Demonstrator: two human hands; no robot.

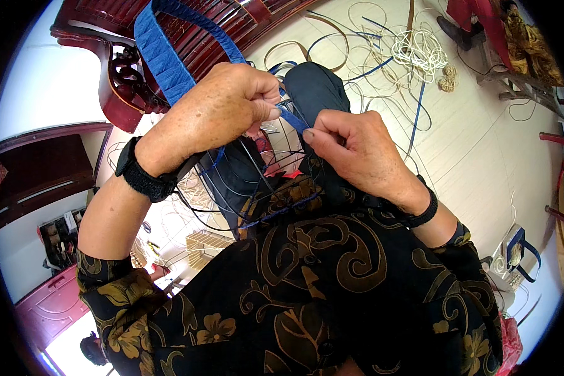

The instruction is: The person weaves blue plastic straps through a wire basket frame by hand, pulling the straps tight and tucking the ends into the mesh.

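Note:
A blue fabric strip (293, 120) runs between my two hands. My left hand (229, 94) pinches it at one end, thumb and fingers closed. My right hand (360, 147) grips the other end between thumb and bent fingers. Beneath them, a dark wire basket frame (286, 145) rests at my lap, with blue strip wound along its lower rim (282, 212). A wide arched handle (160, 56), wrapped in blue, rises past my left hand. My hands and wrists hide part of the frame.
A carved dark-red wooden bench (116, 94) stands at the far left. Loose pale cord (417, 53) lies tangled on the tiled floor, with blue and brown strips around it. A small blue-trimmed basket (515, 247) is at the right. A slatted tan piece (210, 247) lies at lower left.

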